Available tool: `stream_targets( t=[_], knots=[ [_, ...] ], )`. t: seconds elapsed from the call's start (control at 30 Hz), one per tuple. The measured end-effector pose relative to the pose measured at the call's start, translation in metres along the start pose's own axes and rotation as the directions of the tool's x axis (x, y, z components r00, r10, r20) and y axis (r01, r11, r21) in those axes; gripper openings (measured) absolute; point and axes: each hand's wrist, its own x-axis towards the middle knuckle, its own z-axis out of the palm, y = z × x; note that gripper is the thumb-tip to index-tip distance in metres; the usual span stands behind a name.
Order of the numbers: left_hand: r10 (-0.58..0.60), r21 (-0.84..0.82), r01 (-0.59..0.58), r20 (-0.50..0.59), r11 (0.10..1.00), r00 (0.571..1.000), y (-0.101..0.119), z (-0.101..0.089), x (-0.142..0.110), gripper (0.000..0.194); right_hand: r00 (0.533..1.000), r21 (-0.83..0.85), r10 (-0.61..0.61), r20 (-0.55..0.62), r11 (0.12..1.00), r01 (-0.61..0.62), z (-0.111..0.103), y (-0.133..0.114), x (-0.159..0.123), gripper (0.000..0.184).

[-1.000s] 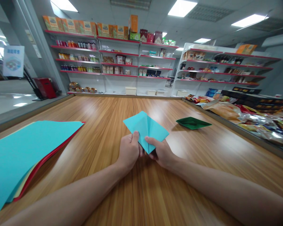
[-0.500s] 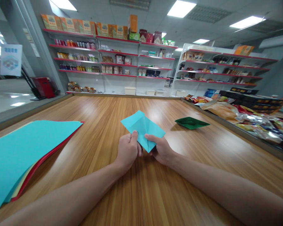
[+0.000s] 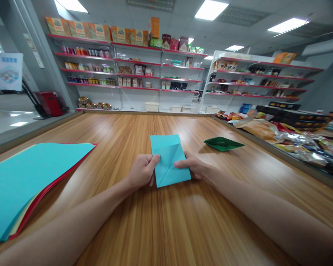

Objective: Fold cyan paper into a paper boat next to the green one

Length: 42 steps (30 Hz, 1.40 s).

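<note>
A folded sheet of light blue paper point(image 3: 169, 157), creased diagonally, is held up over the middle of the wooden table point(image 3: 122, 229). My left hand point(image 3: 143, 170) pinches its left edge, thumb on top and fingers hidden underneath. On the right edge, my right hand point(image 3: 192, 165) grips it with the thumb lying across the face and the other fingers behind. To the right, a folded dark green paper piece point(image 3: 223, 143) with a hollow, boat-like shape rests on the table, apart from both hands.
At the left lies a stack of coloured paper point(image 3: 36, 177), blue on top with cream and red beneath. Snack packets point(image 3: 299, 142) and black boxes point(image 3: 294, 116) sit past the table's right rim. Stocked shelves point(image 3: 135, 62) stand behind the table.
Both hands have turned the blue paper so that a straight edge, not a corner, faces me. My hands are now slightly farther apart, holding its sides.
</note>
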Motion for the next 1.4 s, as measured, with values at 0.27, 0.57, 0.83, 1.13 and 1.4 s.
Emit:
stream_targets(
  t=[0.27, 0.57, 0.83, 1.13, 1.4],
  knots=[
    [0.151, 0.248, -0.122, -0.104, 0.961, 0.983, 0.005, 0.009, -0.006, 0.052, 0.999, -0.034, 0.039, 0.019, 0.999, -0.038, 0.003, -0.005, -0.001, 0.054],
    [0.135, 0.205, -0.108, -0.126, 0.973, 0.983, 0.006, 0.014, -0.009, 0.051, 0.996, -0.087, -0.053, -0.074, 0.995, 0.046, 0.012, -0.001, 0.004, 0.055],
    [0.145, 0.147, -0.134, -0.071, 0.980, 0.987, 0.007, 0.012, -0.012, 0.051, 0.983, -0.074, -0.042, -0.180, 0.997, 0.029, 0.019, -0.001, 0.004, 0.047],
    [0.110, 0.116, -0.100, -0.079, 0.988, 0.991, 0.007, 0.013, -0.012, 0.053, 0.985, -0.071, -0.040, -0.168, 0.997, 0.028, 0.018, 0.000, 0.002, 0.044],
    [0.070, 0.092, -0.070, -0.002, 0.993, 0.998, 0.003, 0.013, -0.013, 0.056, 0.996, -0.044, 0.022, -0.081, 0.999, -0.026, 0.012, -0.003, 0.002, 0.050]
  ],
)
